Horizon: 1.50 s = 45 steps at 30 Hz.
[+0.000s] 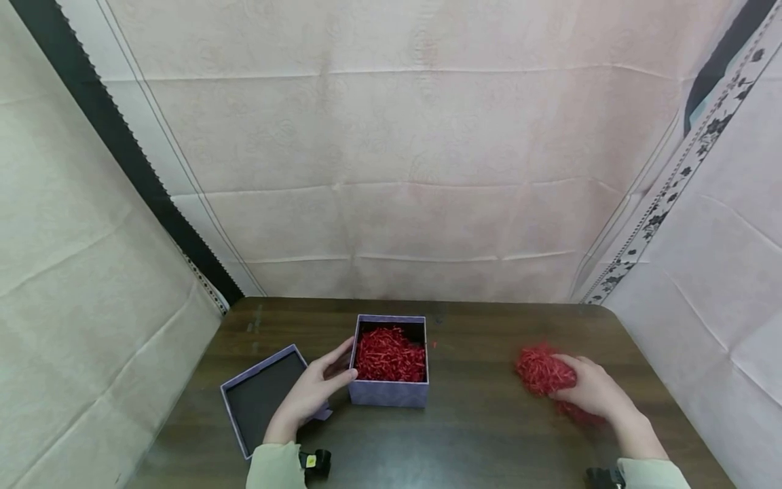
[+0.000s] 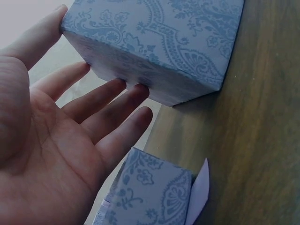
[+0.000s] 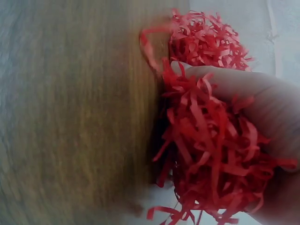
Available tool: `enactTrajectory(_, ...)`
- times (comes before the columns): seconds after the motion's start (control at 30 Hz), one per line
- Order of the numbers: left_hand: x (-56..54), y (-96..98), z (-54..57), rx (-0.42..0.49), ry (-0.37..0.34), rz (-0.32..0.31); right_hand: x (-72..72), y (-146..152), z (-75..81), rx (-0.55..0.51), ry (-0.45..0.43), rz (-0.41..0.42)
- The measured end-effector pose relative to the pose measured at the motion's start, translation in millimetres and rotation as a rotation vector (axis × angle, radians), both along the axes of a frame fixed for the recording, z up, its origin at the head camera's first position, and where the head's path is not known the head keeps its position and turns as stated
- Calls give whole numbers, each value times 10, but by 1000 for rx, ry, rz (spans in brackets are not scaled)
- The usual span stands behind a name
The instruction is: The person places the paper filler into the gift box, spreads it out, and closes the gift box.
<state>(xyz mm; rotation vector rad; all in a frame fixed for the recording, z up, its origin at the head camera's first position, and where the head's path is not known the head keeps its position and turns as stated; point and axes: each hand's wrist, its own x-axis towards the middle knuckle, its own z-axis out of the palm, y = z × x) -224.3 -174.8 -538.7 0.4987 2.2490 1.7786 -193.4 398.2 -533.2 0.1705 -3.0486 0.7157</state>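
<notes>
A lavender patterned box stands upright with its top uncovered and red shredded paper inside. My left hand touches the box's left side with fairly straight fingers, the thumb at the near corner. In the left wrist view, fingertips meet the patterned wall. Off to the right, my right hand grips a clump of red shredded paper at the table. Strands of the clump bulge around the thumb in the right wrist view, and the other fingers are mostly hidden.
The box's lid, dark inside, lies upturned left of the box, partly behind my left forearm. The brown wooden table has pale cloth hangings behind it and at both sides. A tiny red scrap lies right of the box.
</notes>
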Motion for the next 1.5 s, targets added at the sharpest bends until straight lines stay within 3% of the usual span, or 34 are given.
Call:
enactTrajectory(0.17, -5, -6, -1, 0, 9, 0, 6, -28, 98, -71, 37, -4)
enactTrajectory(0.4, 3, -15, -2, 5, -2, 2, 0, -112, 373, -120, 82, -30)
enactTrajectory(0.7, 6, -8, -23, 4, -6, 1, -60, -370, 600, -171, 129, 12)
enactTrajectory(1.17, 8, -18, -12, 0, 2, 5, -208, -937, 431, -285, 79, 143)
enactTrajectory(1.5, 23, -1, 18, -8, 6, 2, -310, -1392, 307, -295, 36, 215)
